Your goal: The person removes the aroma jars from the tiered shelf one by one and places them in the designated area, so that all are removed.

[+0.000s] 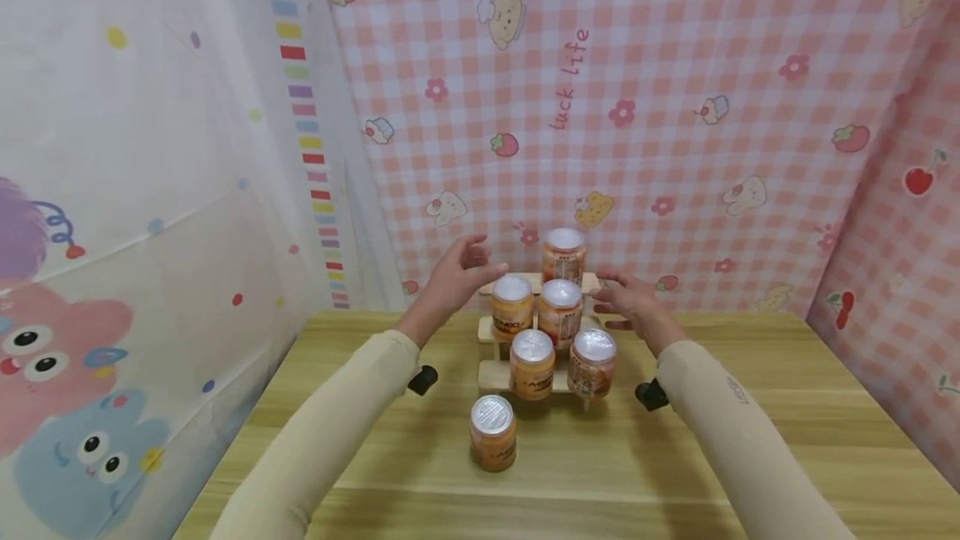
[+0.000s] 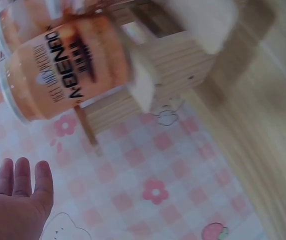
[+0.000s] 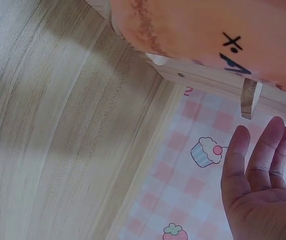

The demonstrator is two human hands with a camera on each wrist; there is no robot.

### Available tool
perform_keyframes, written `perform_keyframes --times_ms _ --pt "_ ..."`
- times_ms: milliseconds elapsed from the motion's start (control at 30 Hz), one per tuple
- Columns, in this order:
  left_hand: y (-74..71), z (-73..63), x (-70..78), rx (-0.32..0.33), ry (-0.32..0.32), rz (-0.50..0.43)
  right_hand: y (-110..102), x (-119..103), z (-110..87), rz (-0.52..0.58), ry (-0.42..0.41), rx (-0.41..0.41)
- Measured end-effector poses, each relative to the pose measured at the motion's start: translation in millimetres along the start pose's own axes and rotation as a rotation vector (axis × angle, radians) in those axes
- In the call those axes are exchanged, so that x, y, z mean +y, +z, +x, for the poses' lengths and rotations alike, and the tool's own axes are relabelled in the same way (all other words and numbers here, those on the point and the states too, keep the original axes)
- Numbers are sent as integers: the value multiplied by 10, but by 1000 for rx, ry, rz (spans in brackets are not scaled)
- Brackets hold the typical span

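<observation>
A small wooden tiered rack (image 1: 495, 375) holds several orange cans with silvery lids. On its top step stands one can (image 1: 564, 257); the middle step bears a left can (image 1: 512, 311) and a right can (image 1: 560, 315). Two more, a left can (image 1: 532, 367) and a right can (image 1: 592, 367), occupy the bottom step. My left hand (image 1: 463, 272) hovers beside the rack's upper left, fingers relaxed and holding nothing. Across from it, my right hand (image 1: 628, 303) is at the rack's upper right, fingers spread with nothing in them. Both wrist views show an empty palm near the rack.
One more orange can (image 1: 493, 433) stands on the wooden table (image 1: 405, 473), in front of the rack and slightly left. Behind the rack hangs a pink checked curtain (image 1: 660, 173). A white cartoon-print curtain (image 1: 187, 190) borders the left side.
</observation>
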State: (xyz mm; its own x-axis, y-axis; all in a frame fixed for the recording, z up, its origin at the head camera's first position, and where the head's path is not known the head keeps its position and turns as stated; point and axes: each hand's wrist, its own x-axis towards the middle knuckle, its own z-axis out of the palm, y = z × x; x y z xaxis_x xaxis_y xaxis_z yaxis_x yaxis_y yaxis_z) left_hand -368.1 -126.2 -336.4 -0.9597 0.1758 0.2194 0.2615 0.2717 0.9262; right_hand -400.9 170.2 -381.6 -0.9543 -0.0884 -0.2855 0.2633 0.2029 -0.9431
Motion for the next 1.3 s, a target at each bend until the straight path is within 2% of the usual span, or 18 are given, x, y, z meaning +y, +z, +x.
perform_keyframes --times_ms 133,267,500,733,900,1133,1300 --pt "64 143 92 -1 4 14 1 -1 11 -11 7 18" --pt "112 286 150 -29 5 32 5 10 22 -17 15 29" --pt "233 558 202 -121 -2 39 -8 30 22 3 9 13" --pt "386 764 260 -216 -72 80 7 29 15 3 14 22" --pt "474 849 279 -262 -79 121 21 38 10 6 13 10" --pt "590 913 264 -349 -94 125 6 41 14 0 32 44" --pt "658 928 255 -350 -78 185 -33 44 43 7 38 45"
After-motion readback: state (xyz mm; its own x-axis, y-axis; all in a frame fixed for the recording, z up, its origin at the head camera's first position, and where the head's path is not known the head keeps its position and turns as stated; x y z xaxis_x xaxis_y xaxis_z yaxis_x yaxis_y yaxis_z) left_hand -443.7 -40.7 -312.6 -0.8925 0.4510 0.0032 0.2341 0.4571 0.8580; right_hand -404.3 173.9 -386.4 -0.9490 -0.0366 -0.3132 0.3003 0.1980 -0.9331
